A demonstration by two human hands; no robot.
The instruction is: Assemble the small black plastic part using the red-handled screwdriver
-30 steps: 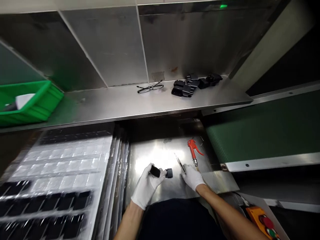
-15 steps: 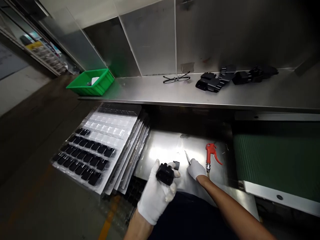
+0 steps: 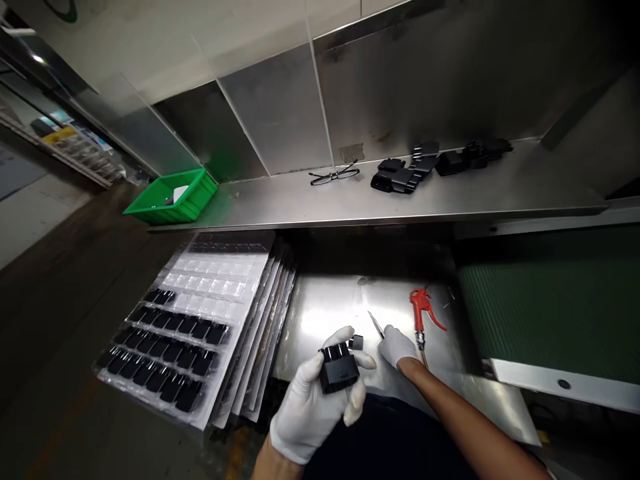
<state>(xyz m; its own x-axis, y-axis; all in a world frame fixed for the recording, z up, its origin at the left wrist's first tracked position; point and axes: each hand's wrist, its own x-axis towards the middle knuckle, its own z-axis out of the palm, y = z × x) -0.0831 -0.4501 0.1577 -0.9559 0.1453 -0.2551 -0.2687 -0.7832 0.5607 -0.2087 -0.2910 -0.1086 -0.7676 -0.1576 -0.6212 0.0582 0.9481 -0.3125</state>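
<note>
My left hand (image 3: 315,400), in a white glove, is closed around a black plastic housing (image 3: 339,370), with ribbed parts along its upper side. Just beyond those fingers shows a small dark grey piece (image 3: 356,342); whether the hand touches it I cannot tell. My right hand (image 3: 397,347), also gloved in white, grips a slim metal tool with a pointed tip (image 3: 375,323), low over the steel table (image 3: 320,300). The tip points away from me and leftward, apart from the housing. Right of that hand lies a red air blow gun (image 3: 420,310).
Stacked clear trays (image 3: 210,287) stand at left, the top one partly filled with black parts (image 3: 165,347). A steel shelf (image 3: 280,200) carries a green bin (image 3: 175,197), glasses (image 3: 334,175) and black parts (image 3: 405,175). At right runs a green conveyor belt (image 3: 555,307).
The black housing has been turned in my left hand, its broad face now towards me, and sits slightly lower. My right hand keeps the pointed tool, nearly in place. The camera view has shifted.
</note>
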